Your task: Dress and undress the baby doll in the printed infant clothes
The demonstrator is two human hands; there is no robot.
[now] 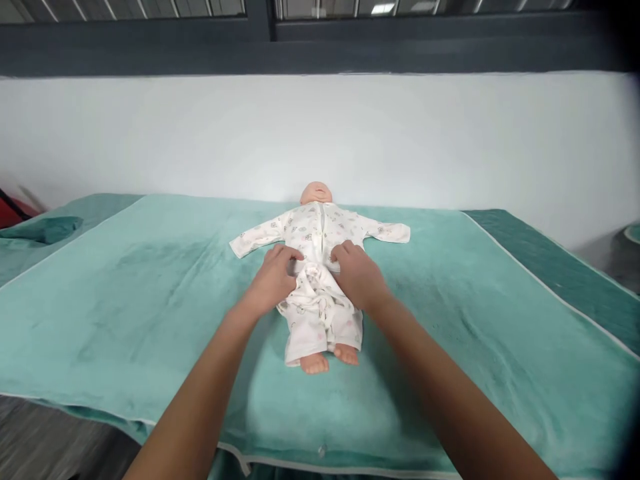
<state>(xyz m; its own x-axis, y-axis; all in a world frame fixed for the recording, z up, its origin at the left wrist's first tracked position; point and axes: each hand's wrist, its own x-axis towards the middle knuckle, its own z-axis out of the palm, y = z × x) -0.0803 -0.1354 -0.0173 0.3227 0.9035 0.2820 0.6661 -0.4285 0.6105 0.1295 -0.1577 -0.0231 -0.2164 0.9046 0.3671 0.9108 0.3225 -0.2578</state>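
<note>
White wall (150, 133): stands behind the cloth-covered surface (150, 287). The surface carries 1 doll (316, 193), which lies on its back, head end toward the wall.

Shirt (304, 233): white, printed, 2 sleeves spread outward to the sides. Pants (323, 313): white, printed, bunched at the waist below the shirt hem.

Left hand (279, 273): at the left side of the doll's waist, fingers part-curled, fingertips touching the clothing. Right hand (359, 275): same pose at the opposite side. Whether either hand has fabric pinched cannot be told.

Feet (314, 363): 2, bare, extending beyond the pant cuffs on the near side.

Step in hand (judged): handling the clothing at the waist. The next move seems to call for a matched grip at 2 points on the fabric, then even tension to both sides; uneven tension could twist the pants.

Position: the doll's waist lies between the 2 hands; the bunched fabric lies just beside the fingers.
</note>
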